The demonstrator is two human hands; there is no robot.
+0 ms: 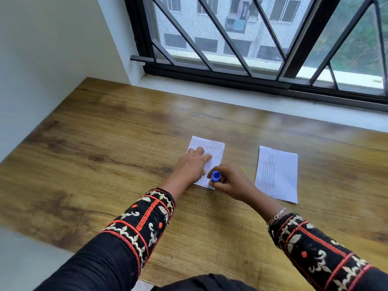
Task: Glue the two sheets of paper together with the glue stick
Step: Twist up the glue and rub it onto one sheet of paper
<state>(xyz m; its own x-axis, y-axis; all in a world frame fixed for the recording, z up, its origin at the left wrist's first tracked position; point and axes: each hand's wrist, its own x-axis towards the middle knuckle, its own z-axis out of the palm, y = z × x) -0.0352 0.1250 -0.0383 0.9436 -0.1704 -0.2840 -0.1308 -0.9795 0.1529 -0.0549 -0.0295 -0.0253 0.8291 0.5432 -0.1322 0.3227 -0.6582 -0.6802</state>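
Note:
Two small printed sheets lie on the wooden table (105, 133). The left sheet (216, 150) sits under my left hand (194, 164), which presses flat on it with fingers spread. My right hand (233, 183) grips a blue glue stick (215, 176), held upright with its lower end on the sheet's near right corner. The glue stick's tip is hidden by my fingers. The right sheet (279, 175) lies apart, untouched, to the right of my right hand.
A white sill (231, 95) and a barred window (252, 38) run along the far side of the table. A white wall (52, 49) stands at the left. The table's near edge is at my body.

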